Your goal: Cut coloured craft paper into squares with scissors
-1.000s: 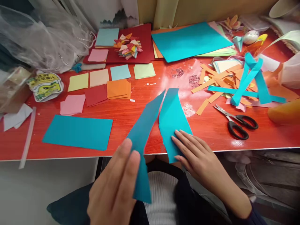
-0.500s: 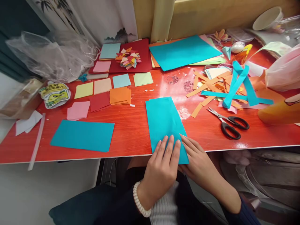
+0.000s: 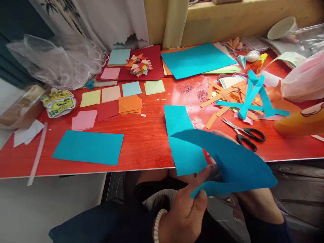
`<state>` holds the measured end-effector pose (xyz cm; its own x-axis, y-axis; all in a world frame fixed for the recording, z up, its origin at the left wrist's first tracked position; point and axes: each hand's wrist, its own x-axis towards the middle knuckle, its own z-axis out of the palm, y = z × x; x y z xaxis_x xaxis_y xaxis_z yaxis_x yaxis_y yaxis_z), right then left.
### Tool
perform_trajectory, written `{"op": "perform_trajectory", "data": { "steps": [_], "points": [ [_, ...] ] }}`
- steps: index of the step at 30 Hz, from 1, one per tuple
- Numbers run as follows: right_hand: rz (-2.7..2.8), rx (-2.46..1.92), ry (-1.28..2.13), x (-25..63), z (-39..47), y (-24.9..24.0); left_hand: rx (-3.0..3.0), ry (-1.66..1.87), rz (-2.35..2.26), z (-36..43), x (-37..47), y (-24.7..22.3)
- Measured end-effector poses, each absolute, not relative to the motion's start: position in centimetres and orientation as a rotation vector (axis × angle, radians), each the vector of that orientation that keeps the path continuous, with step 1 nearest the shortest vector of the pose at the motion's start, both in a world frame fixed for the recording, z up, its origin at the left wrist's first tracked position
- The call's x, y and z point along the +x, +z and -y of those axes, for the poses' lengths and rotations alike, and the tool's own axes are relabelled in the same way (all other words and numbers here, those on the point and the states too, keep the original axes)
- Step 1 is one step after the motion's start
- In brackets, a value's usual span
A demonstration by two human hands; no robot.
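one curled blue sheet (image 3: 240, 165), left hand (image 3: 188, 210) pinching its edge, right hand (image 3: 224, 135) mostly hidden behind it, grip unclear

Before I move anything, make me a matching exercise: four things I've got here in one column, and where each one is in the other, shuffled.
Things:
1. black-handled scissors
2. curved turquoise paper sheet
3. orange paper squares
4. multicoloured folded-paper cluster

Places:
A. on the dark red sheet
B. pinched by the left hand
C. just right of the red paper squares
D. on the red table, near the orange strips

Pairs: 1-D, 2-B, 3-C, 4-A
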<state>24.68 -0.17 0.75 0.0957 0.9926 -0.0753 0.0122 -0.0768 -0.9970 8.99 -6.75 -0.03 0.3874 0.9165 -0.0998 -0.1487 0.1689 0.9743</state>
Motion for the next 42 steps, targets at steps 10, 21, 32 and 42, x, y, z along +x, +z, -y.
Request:
{"op": "perform_trajectory", "data": {
  "steps": [10, 21, 32, 42],
  "points": [
    [0.981, -1.279, 1.096, 23.1, -3.0, 1.0, 0.77, 0.613, -0.967, 3.7, 7.2, 1.5],
    [1.55, -1.396, 0.822, 23.7, -5.6, -1.1, 2.003, 0.088, -0.773, 0.0, 1.0, 6.7],
    [1.785, -1.447, 0.609, 22.4, -7.0, -0.9, 2.439, 0.062, -1.406, -14.7, 1.1, 2.5],
    [1.781, -1.472, 0.508, 22.1, -6.9, -2.2, 2.228, -0.067, -1.286, -17.4, 3.4, 3.5]
  ]
}}
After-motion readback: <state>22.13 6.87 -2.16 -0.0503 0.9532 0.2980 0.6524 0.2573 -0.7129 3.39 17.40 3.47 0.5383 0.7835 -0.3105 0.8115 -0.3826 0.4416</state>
